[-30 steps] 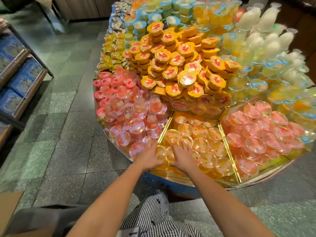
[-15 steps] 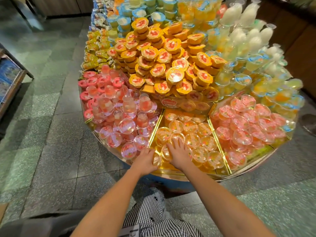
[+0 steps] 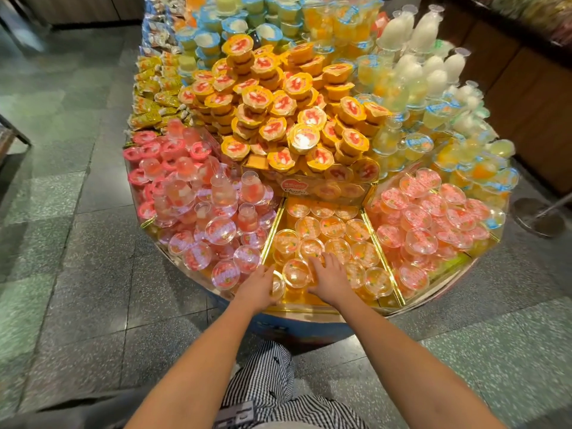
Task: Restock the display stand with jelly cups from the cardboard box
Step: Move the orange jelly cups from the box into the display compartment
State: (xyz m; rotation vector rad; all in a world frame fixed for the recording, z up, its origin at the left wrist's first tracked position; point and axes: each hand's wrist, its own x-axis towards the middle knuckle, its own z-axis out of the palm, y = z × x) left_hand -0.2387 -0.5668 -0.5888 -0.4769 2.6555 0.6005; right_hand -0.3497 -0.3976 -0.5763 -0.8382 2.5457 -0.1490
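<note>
Placement is the step in hand: both hands are down in the near middle compartment (image 3: 297, 301) of the display stand (image 3: 309, 328), settling orange jelly cups (image 3: 332, 226) into its near row. The left hand (image 3: 257, 287) has its fingers curled round a cup (image 3: 277, 286) that lies tipped in the near left corner, beside the gold divider (image 3: 272, 236). The right hand (image 3: 331, 280) lies flat, its fingers (image 3: 335, 264) straight and spread on cups just right of an upright one (image 3: 296, 273) that sits between the hands; it grips nothing.

By my judgement, the tipped cup next wants turning lid-up and seating in the corner gap. After that, a reach to the box for more.

The cardboard box is out of view, so how much stock is left cannot be told. The left fingertips are hidden behind hand and cup, and whatever lies under the right palm is covered. The far tiers of the stand are cut off at the top.
</note>
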